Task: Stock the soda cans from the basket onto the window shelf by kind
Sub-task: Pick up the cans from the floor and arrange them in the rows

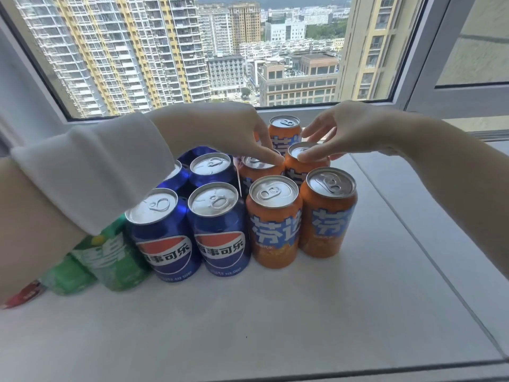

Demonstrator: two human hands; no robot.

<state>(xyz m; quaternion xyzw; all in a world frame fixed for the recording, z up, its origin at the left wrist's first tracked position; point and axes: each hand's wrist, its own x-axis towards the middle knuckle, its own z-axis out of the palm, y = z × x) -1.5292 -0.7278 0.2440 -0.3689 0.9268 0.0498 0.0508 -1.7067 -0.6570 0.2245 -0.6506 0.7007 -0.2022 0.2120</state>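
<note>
Both hands are working the orange group on the window shelf.

- Left hand, white sleeve, is reaching in across the blue cans. Its fingers are curling down over the middle-left orange can, with one fingertip sitting on the lid rim.
- Right hand is pinching the top of the middle-right orange can, thumb at the front rim and the other fingers spread behind it.
- Both held cans are standing upright in the second orange row, touching each other. The back orange can is standing behind them near the window, and the two front orange cans are standing side by side ahead of them.
- Blue cans are sitting just left of the orange ones, two in front and more behind, partly hidden by the sleeve.
- Green cans are sitting further left under the forearm. A red can is showing at the left edge, mostly hidden.
</note>
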